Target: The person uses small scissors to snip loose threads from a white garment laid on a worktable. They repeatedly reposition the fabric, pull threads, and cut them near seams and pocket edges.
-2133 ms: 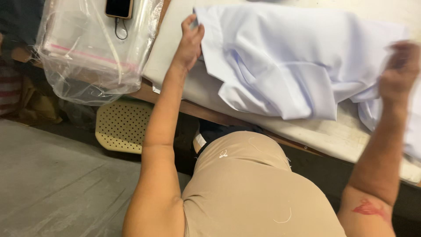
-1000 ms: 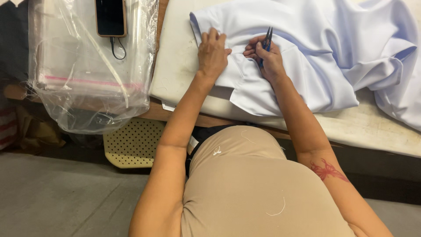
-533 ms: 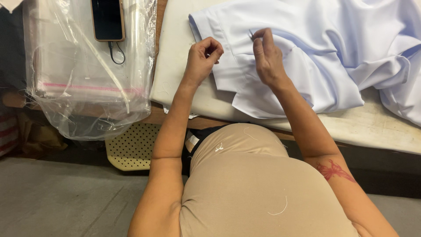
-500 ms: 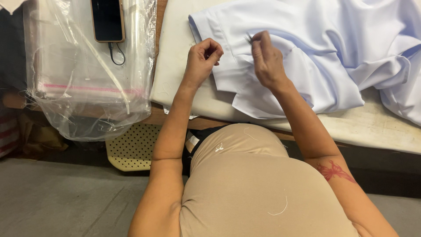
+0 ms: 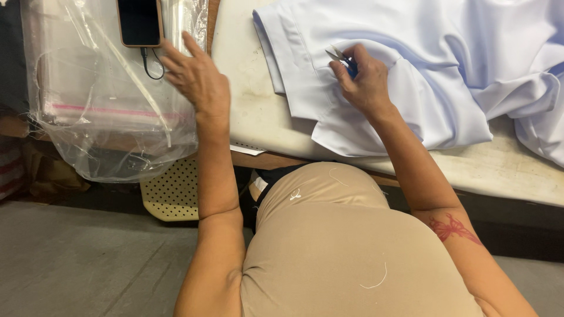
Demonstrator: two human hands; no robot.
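Clear plastic bags (image 5: 106, 111) lie in a loose heap at the far left, spilling over the table edge, with a dark phone (image 5: 139, 22) on top and its cable curling down beside it. The left hand (image 5: 197, 76) hovers just beside the phone and above the plastic, fingers spread and holding nothing; whether the fingertips touch the plastic is hard to tell. Below the table edge, a cream perforated seat (image 5: 173, 191) shows on the floor side.

Further right, the worn pale table (image 5: 252, 111) carries a light blue shirt (image 5: 446, 64), spread and folded across most of its top. The right hand (image 5: 367, 82) rests on the shirt near a seam, fingers closed around small thread snips (image 5: 342, 58) with a blue handle, the metal tips peeking out towards the left.

The step in hand looks like trimming stray threads off the garment: the snips sit at the seam while the free hand is away at the bags. Loose white threads on the person's beige lap (image 5: 329, 246) fit that reading. The next move probably calls for the left hand to steady or flatten the cloth, so the tips can catch a thread without nicking the fabric.

Much stays unclear. The snips are mostly buried in the fist, so whether the blades are parted or together cannot be told, nor whether any thread lies between them. The shirt runs off the top and right edges, and what the bags contain is blurred by glare.
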